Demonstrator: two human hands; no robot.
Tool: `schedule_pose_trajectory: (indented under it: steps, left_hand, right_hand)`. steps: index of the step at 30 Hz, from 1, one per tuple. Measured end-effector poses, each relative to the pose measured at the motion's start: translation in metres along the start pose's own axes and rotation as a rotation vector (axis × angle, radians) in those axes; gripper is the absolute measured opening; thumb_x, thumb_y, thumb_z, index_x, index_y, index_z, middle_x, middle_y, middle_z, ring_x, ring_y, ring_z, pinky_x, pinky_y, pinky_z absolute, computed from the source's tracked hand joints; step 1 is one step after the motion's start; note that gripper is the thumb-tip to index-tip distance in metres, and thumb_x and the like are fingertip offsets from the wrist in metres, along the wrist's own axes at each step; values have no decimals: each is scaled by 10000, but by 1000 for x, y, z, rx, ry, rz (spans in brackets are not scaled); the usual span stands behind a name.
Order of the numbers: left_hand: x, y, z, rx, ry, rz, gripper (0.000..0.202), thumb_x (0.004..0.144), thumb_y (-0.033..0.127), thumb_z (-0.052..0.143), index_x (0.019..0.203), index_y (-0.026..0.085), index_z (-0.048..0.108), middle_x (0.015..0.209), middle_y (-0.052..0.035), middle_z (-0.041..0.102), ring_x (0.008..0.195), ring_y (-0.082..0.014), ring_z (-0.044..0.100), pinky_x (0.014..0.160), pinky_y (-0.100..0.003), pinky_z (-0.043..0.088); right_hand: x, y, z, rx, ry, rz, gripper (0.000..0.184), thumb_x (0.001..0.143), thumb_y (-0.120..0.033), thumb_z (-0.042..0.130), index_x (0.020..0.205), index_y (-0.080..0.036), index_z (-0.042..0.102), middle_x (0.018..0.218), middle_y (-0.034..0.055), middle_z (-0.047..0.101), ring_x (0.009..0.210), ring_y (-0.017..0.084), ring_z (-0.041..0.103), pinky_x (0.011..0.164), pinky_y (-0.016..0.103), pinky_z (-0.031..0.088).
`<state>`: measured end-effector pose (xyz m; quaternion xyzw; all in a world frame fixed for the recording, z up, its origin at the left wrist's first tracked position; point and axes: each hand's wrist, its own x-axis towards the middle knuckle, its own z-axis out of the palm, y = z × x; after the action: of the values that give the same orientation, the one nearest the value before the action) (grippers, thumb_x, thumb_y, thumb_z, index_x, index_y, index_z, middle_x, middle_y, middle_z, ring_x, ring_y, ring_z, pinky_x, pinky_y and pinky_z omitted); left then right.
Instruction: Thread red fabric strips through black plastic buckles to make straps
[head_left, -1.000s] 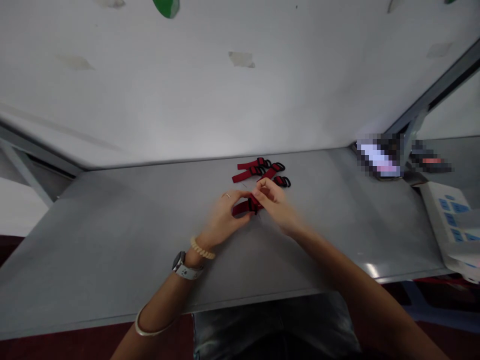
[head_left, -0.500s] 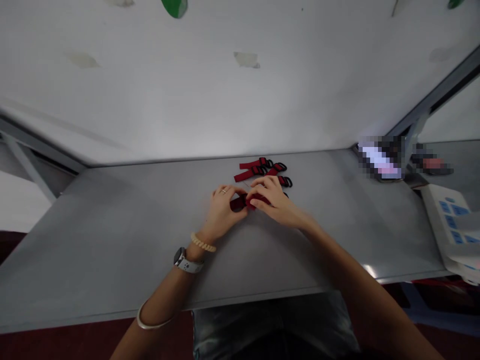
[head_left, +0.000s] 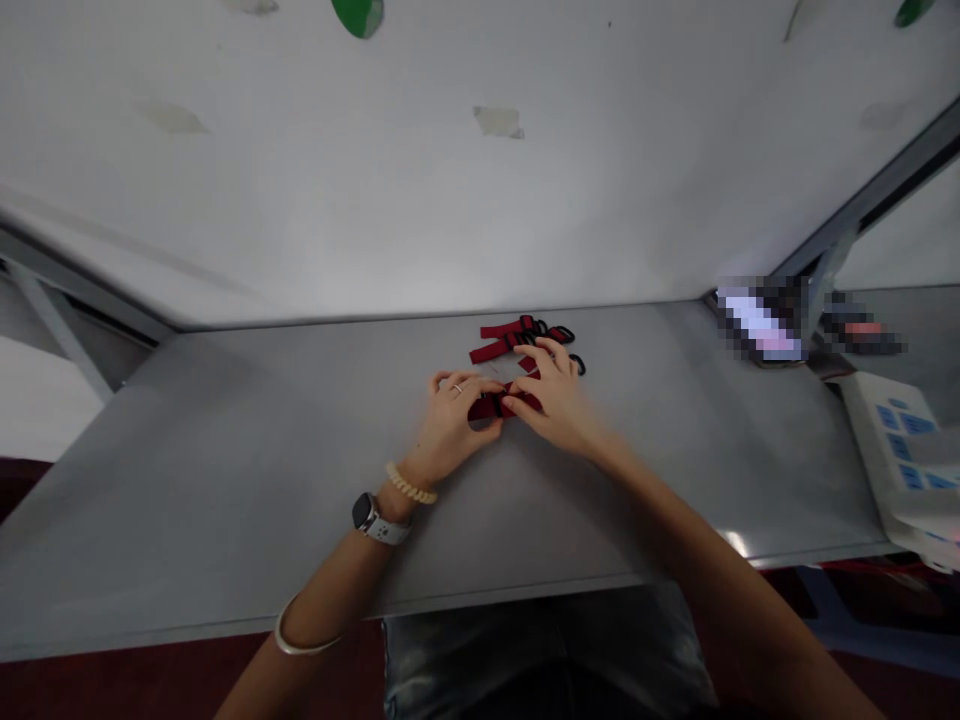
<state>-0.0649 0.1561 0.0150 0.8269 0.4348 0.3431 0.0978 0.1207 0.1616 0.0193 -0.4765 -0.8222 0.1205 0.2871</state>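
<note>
Near the middle of the grey table, a red webbing strap (head_left: 482,408) with a black buckle is held between both hands. My left hand (head_left: 454,418) pinches its left part, thumb below and fingers above. On the right part, my right hand (head_left: 556,405) grips with thumb and fingers bent over it. Just beyond the hands lie several more red straps (head_left: 495,349) with black buckles and black rings. My right hand partly covers this group. The far end of the held strap is hidden under that hand.
The grey table (head_left: 300,460) meets a white wall panel (head_left: 420,200) at the back. At the right back lies a blurred phone-like device (head_left: 761,322). A white machine with blue-marked buttons (head_left: 896,450) stands at the right edge, a metal frame (head_left: 832,250) behind it.
The red strap now lies flatter, with its black buckle showing between my hands. My right hand's fingers have shifted slightly and spread over it. The view has moved a little.
</note>
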Motion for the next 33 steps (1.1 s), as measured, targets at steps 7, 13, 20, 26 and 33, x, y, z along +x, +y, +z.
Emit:
schedule_pose_trajectory:
  steps: [7, 13, 20, 26, 33]
  left_hand:
    - [-1, -3, 0, 20, 16, 32, 326, 756, 180, 677, 1074, 243, 640, 992, -47, 732, 1011, -264, 638, 996, -476, 368]
    - [-4, -5, 7, 23, 16, 79, 365, 768, 135, 668, 1110, 232, 583, 1045, -53, 703, 1012, -252, 617, 959, -450, 412]
    - [-8, -5, 14, -39, 81, 72, 377, 732, 118, 708, 1058, 220, 548, 974, -43, 659, 949, -243, 608, 869, -411, 481]
    - [-11, -2, 17, -88, 88, -27, 404, 723, 126, 729, 1063, 211, 528, 1022, -59, 634, 982, -239, 613, 859, -399, 511]
    - [-8, -3, 9, -61, 116, -35, 408, 761, 187, 748, 1091, 200, 509, 1031, -57, 650, 990, -229, 640, 895, -418, 515]
  right_hand:
    - [-2, -7, 0, -85, 68, -13, 183, 902, -260, 545, 840, -185, 700, 1525, 141, 368, 1412, 389, 225, 1021, 611, 323]
    - [-6, -17, 6, -147, 122, -16, 229, 920, -209, 477, 846, -162, 688, 1525, 166, 370, 1428, 400, 222, 1050, 621, 306]
    - [-7, -18, 13, -42, 120, 52, 218, 919, -194, 475, 822, -170, 668, 1518, 146, 386, 1424, 378, 231, 1056, 613, 325]
    - [-6, -14, 19, 110, 140, 191, 149, 882, -242, 596, 763, -193, 672, 1335, 129, 549, 1362, 358, 288, 1056, 591, 339]
    - [0, -3, 0, 41, 71, 73, 206, 899, -371, 588, 826, -219, 706, 1358, 102, 500, 1392, 376, 226, 1068, 607, 300]
